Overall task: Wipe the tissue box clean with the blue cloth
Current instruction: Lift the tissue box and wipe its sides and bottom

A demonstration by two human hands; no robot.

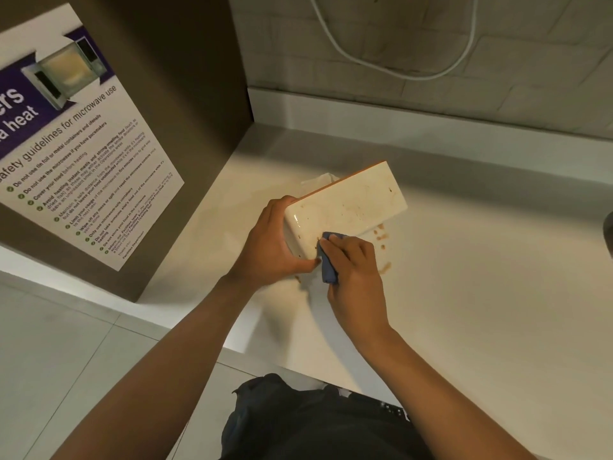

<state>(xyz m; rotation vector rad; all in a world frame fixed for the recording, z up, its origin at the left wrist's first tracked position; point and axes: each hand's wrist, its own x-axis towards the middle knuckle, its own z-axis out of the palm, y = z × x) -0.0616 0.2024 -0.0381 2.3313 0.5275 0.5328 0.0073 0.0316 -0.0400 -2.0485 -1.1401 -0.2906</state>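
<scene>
A cream tissue box [351,204] with brown specks on its side is tipped up on the white counter [481,293]. A bit of white tissue [323,178] pokes out behind it. My left hand [277,242] grips the box's near left end, thumb under the lower edge. My right hand [353,265] holds a bunched blue cloth [326,260] against the box's lower near corner; most of the cloth is hidden under my fingers.
Brown smears [381,242] mark the counter just right of the box. A brown cabinet panel with a microwave safety poster [83,144] stands to the left. A white cable [398,69] loops on the brick wall behind. A dark object [608,234] shows at the right edge.
</scene>
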